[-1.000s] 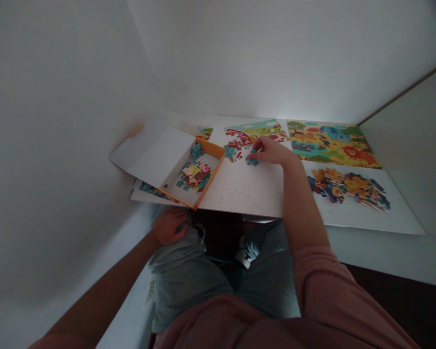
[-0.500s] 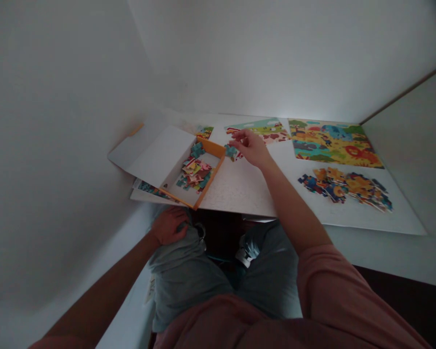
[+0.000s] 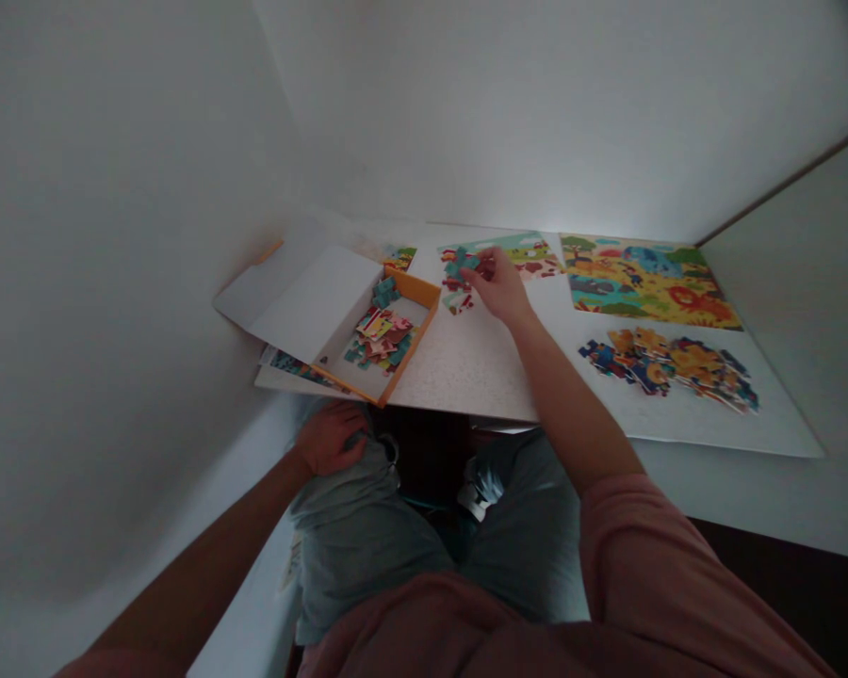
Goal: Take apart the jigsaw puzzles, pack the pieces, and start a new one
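My right hand (image 3: 498, 282) reaches over the white board (image 3: 466, 367) and pinches a teal puzzle piece (image 3: 459, 261), held just above a small cluster of loose pieces (image 3: 455, 299). A partly built puzzle picture (image 3: 519, 250) lies right behind the hand. My left hand (image 3: 329, 438) rests on my left knee below the table edge, its fingers curled on the grey trouser cloth. An open orange box (image 3: 424, 299) with several pieces (image 3: 380, 337) in it sits left of the right hand.
A finished colourful animal puzzle (image 3: 643, 278) lies at the back right. A heap of orange and blue pieces (image 3: 671, 363) is spread in front of it. The box's white lid flap (image 3: 311, 301) leans toward the left wall. White walls close in on the left and back.
My right hand slid left from a piece near the board's middle to the cluster beside the box, then lifted a teal piece. The left hand stayed on my knee.
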### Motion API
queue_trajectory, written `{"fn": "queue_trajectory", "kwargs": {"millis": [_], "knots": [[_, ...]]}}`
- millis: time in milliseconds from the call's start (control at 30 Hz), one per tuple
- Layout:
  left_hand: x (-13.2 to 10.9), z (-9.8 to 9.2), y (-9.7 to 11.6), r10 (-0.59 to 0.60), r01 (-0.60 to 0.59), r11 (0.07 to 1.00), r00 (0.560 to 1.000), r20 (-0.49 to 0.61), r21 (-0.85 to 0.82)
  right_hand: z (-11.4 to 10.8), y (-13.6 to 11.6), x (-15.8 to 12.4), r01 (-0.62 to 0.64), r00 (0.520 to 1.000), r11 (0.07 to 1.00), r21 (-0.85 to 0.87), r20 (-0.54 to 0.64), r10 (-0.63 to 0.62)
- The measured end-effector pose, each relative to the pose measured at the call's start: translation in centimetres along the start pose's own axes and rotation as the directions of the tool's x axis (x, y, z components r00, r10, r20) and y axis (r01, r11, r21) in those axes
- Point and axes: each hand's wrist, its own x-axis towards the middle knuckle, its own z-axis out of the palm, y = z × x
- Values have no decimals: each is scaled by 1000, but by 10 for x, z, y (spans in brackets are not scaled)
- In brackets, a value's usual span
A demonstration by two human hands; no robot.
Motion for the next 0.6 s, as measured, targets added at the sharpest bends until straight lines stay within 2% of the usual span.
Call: {"fn": "queue_trajectory", "kwargs": {"millis": [67, 100, 233, 333, 400, 500, 600], "knots": [[0, 0, 0, 1, -1, 1000, 1000, 2, 5, 4, -13, -3, 27, 993, 995, 94, -113, -16], [1, 0, 0, 0, 0, 1000, 1000, 4, 7, 6, -20, -5, 44, 992, 992, 117, -125, -29], [3, 0, 0, -1, 1, 1000, 1000, 3, 8, 9, -33, -10, 101, 995, 993, 60, -35, -99], [4, 1, 0, -4, 4, 1000, 1000, 8, 1, 0, -19, -8, 131, 990, 987, -89, -42, -136], [4, 1, 0, -6, 6, 1000, 1000, 16, 1, -7, -5, -7, 138, 990, 960, -244, 7, -140], [3, 1, -1, -1, 1, 1000, 1000, 24, 10, -12, 8, -9, 97, 995, 898, -429, 69, -75], [2, 1, -2, 4, -5, 1000, 1000, 13, 17, -12, 7, -13, 30, 998, 869, -494, 69, 5]]}}
